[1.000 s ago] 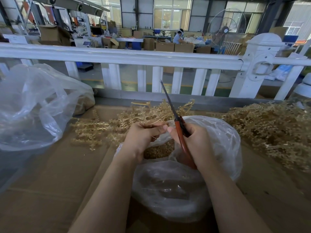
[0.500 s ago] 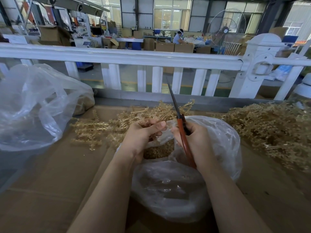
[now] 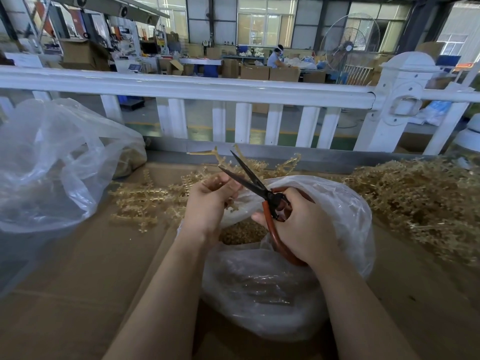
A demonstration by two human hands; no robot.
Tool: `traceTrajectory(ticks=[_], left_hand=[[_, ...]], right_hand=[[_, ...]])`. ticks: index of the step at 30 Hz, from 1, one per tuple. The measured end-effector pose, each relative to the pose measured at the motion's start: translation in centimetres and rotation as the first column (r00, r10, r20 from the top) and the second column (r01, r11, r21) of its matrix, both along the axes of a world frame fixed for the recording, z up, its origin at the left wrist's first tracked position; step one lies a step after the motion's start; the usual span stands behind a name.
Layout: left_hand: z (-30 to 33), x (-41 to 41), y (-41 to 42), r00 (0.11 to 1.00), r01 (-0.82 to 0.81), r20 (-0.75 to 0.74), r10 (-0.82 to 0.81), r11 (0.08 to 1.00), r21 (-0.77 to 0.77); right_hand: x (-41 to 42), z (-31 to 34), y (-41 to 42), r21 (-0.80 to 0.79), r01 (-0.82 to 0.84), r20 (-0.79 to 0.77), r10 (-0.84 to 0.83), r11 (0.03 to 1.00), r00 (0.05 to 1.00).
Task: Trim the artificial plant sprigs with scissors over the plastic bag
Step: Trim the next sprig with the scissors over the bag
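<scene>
We find the work mid-run. The plastic bag [image 3: 345, 216] at the near centre of the desk [image 3: 78, 294] already holds a layer of small tan cuttings, visible through its open mouth, so a fair number of cuts appear done. Much is left, in our judgement: a large heap of sprigs [image 3: 415, 198] lies at the right of the desk, and a smaller scatter of sprigs lies flat at the left of the bag.

The left hand [image 3: 207, 206] has its fingers curled round one sprig [image 3: 207, 153], held just above the bag's far-left edge, with the stem projecting far and left beyond the fingers. The right hand [image 3: 298, 227] grips the red handles of the scissors [image 3: 249, 179]; the blades stand apart, their tips up by the held stem. We cannot tell whether the stem lies between them.

The sprigs are pale gold plastic, thin-stemmed, with short side branches carrying small bead-like knobs. A second, larger clear bag [image 3: 52, 165] sits at the far left.
</scene>
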State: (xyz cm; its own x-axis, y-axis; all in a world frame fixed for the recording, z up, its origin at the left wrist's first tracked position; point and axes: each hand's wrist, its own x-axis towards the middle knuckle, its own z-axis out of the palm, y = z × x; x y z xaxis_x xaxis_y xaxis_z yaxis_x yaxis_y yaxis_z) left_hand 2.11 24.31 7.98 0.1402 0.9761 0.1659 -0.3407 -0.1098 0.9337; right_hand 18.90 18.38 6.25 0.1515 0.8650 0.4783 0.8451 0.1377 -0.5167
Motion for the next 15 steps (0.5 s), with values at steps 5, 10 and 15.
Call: traceTrajectory(ticks=[5, 10, 15], left_hand=[[0.1, 0.0, -0.1, 0.999, 0.004, -0.047, -0.003, 1.000, 0.018], [0.4, -0.1, -0.4, 1.000, 0.024, 0.006, -0.024, 1.000, -0.018], [1.1, -0.3, -1.0, 0.990, 0.091, 0.109, -0.087, 0.995, -0.036]], right_hand=[[0.0, 0.0, 0.0, -0.003, 0.008, 0.025, -0.008, 1.000, 1.000], [0.2, 0.0, 0.0, -0.004, 0.016, 0.028, -0.016, 1.000, 0.999], [0.0, 0.2, 0.1, 0.041, 0.037, 0.068, -0.040, 0.998, 0.997]])
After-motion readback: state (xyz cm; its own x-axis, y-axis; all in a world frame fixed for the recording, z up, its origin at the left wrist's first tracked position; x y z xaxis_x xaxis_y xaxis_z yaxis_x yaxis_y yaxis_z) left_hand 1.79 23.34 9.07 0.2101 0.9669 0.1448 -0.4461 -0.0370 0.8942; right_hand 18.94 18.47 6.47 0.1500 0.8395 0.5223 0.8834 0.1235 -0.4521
